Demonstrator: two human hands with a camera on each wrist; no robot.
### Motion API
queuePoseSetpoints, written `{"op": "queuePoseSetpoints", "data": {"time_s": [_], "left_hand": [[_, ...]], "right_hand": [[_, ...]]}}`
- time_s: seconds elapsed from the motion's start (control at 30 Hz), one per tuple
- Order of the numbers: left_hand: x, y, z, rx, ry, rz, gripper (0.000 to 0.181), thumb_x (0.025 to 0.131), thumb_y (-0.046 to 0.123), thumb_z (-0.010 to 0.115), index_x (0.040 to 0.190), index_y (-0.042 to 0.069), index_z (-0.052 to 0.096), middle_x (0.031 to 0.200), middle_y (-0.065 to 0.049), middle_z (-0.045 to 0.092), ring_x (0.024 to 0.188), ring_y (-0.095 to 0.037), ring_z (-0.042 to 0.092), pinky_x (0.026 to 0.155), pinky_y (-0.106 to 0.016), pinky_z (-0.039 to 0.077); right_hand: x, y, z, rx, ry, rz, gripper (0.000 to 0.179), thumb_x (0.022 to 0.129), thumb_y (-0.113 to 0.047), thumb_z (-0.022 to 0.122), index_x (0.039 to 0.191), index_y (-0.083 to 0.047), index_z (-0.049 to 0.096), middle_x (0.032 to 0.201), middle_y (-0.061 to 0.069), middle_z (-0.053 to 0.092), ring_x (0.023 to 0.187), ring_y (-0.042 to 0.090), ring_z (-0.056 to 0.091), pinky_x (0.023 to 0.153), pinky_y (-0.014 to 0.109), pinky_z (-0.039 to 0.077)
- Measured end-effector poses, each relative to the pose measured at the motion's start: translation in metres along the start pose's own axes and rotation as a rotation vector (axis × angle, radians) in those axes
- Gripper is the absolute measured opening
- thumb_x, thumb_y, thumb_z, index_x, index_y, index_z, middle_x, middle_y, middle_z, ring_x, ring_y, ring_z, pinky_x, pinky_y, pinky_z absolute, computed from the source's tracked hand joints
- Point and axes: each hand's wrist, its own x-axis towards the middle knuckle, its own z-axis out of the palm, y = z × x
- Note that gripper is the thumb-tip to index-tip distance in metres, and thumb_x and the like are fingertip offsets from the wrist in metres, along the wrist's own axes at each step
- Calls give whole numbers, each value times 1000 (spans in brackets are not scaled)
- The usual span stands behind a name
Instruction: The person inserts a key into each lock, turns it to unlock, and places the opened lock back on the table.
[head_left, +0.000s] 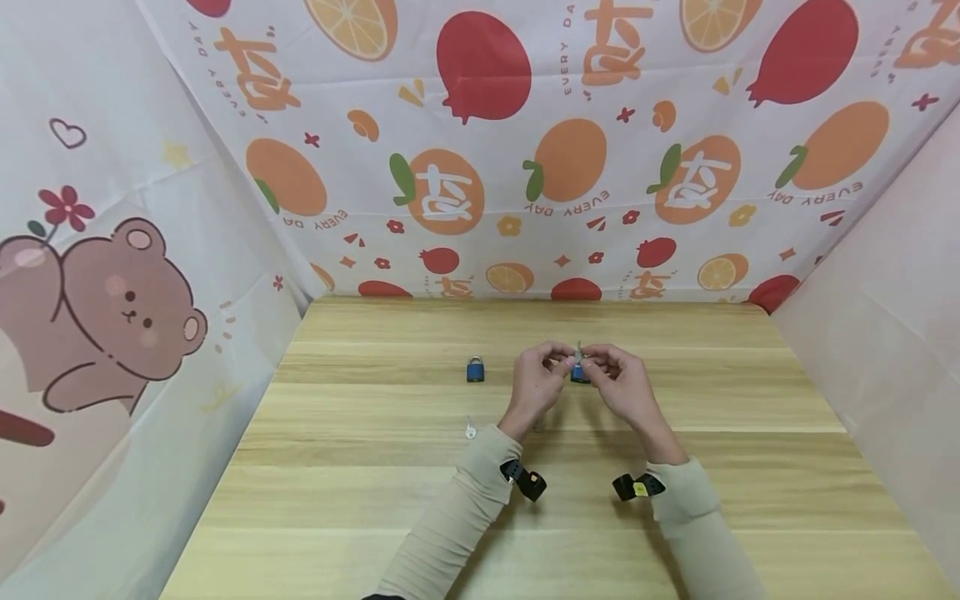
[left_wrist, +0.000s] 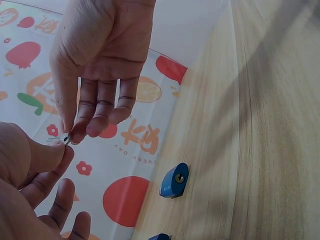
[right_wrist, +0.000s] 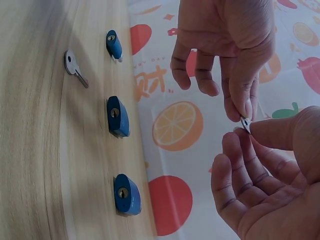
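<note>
Fingertips of my left hand (head_left: 536, 383) and right hand (head_left: 624, 385) meet at a small silver key (right_wrist: 245, 124), each hand pinching it between thumb and fingers. The key is raised off the table, its hole showing in the right wrist view. A blue padlock (head_left: 580, 373) stands behind the fingertips, partly covered. Off to the left are another blue padlock (head_left: 476, 369), its shackle closed, and a second silver key (head_left: 470, 432) lying flat. From the right wrist, three padlocks show in a row, with brass keyholes facing me, including a middle padlock (right_wrist: 118, 116).
The wooden table (head_left: 360, 483) meets a fruit-print cloth (head_left: 510, 225) along its back edge. A bear-print cloth (head_left: 135, 317) hangs on the left and a pale cloth (head_left: 892, 275) on the right. Each wrist wears a black strap with a small camera.
</note>
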Motion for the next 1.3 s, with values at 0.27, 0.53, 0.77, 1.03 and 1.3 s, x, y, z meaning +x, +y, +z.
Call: {"op": "queuePoseSetpoints", "data": {"time_s": [0.27, 0.53, 0.77, 1.03, 1.3], "left_hand": [[0, 0, 1, -1, -6, -1, 7, 96, 15, 71, 99, 13, 77, 93, -4, 76, 65, -6, 54, 57, -19, 44], [0, -3, 5, 7, -14, 39, 8, 95, 15, 72, 100, 12, 77, 93, -5, 77, 68, -7, 59, 60, -18, 47], [-1, -3, 7, 5, -32, 53, 9, 96, 16, 71, 101, 11, 77, 93, -5, 78, 75, -9, 65, 67, -18, 51], [0, -2, 9, 16, -51, 75, 11, 95, 15, 72, 102, 9, 77, 94, -6, 78, 79, -8, 66, 73, -18, 53], [3, -4, 10, -20, -73, 86, 16, 99, 20, 67, 104, 8, 76, 98, -8, 77, 83, -13, 67, 73, -19, 52]], "right_hand": [[-1, -1, 1, 41, 18, 8, 23, 100, -21, 66, 114, -4, 71, 105, 27, 69, 76, 10, 65, 66, 21, 53], [-1, 2, -2, 55, 26, 32, 23, 99, -20, 67, 112, -1, 70, 100, 22, 70, 72, 7, 64, 67, 24, 55], [-2, 4, -3, 53, 19, 55, 21, 100, -20, 66, 109, -1, 69, 87, 0, 68, 75, 17, 67, 69, 28, 57], [0, 4, -4, 91, 20, 78, 20, 100, -13, 64, 108, 5, 66, 87, 5, 67, 73, 15, 64, 65, 24, 54], [0, 3, -11, 97, 54, 79, 21, 101, -12, 63, 110, 6, 64, 90, 4, 66, 74, 10, 66, 70, 24, 57]]}}
